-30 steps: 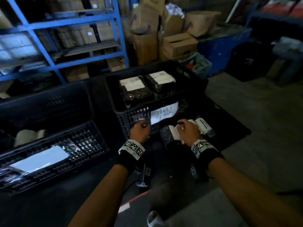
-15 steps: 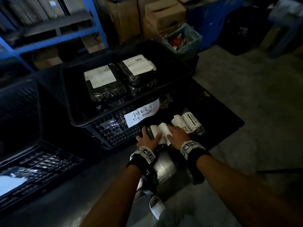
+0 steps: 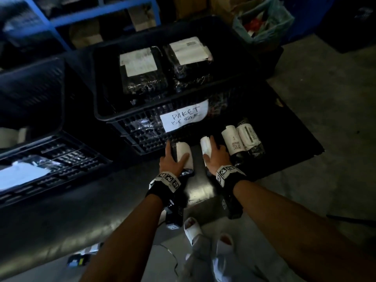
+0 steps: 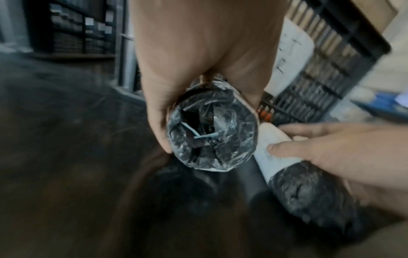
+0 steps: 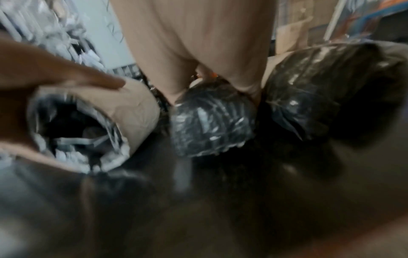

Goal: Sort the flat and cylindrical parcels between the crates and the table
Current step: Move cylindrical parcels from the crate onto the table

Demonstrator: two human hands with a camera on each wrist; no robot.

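Cylindrical parcels (image 3: 184, 155), plastic-wrapped, probably light and slippery, lie on the surface at six o'clock of the crate (image 3: 142, 127), each hand's fingers (image 3: 168, 148) curled round one's middle, the best hold.

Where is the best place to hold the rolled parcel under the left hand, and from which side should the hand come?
Probably the white-labelled middle of the rolled parcel, from above, as the left hand does now: thumb on one side, fingers on the other. It lies on its side on the table, and its black plastic ends look crumpled and soft.
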